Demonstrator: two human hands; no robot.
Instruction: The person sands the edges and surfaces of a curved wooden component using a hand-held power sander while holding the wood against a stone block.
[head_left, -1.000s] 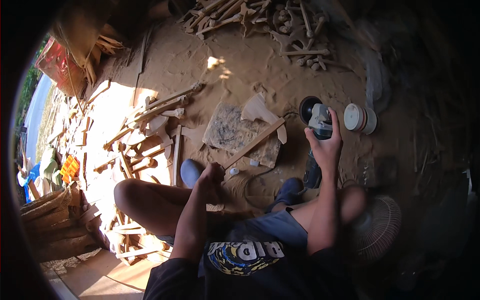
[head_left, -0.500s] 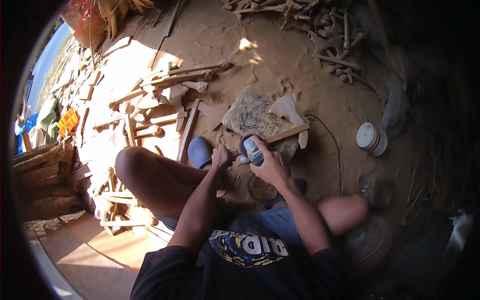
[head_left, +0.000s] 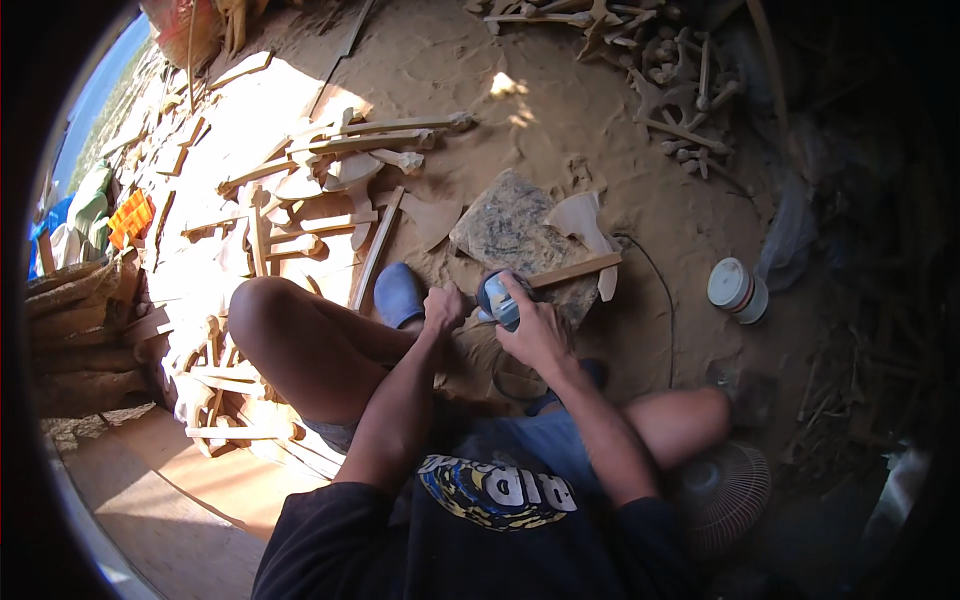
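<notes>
"Sandy ground (head_left: 560,130), scuffed, sunlit at left, dim at right. Far left: long pale pieces (head_left: 380,143), knobbed ends. Right: one white tub (head_left: 735,288). Near right: one fan (head_left: 725,490). Centre: one stone slab (head_left: 500,220)."

"Principal items?"

"One tan strip (head_left: 575,270), flat and straight, wood or bone, cannot tell. Far end over the slab's right side, by a pale flat piece (head_left: 580,220); middle passes behind one angle grinder (head_left: 503,305)."

"Hands?"

"Left hand (head_left: 445,306): fist closed, apparently round the strip's near end; grinder hides the stretch between. Right hand (head_left: 538,335): fingers curled over the grinder's head, thumb at its near side, grip well closed."

"Handling remarks?"

"Strip: probably light, stiff, dusty, liable to chatter or chip; best gripped at the end, firmly, clear of the disc (head_left: 484,288). Grinder: likely dense, head-heavy, rigid; best held round head and body. Bare skin offers no guard."
</notes>
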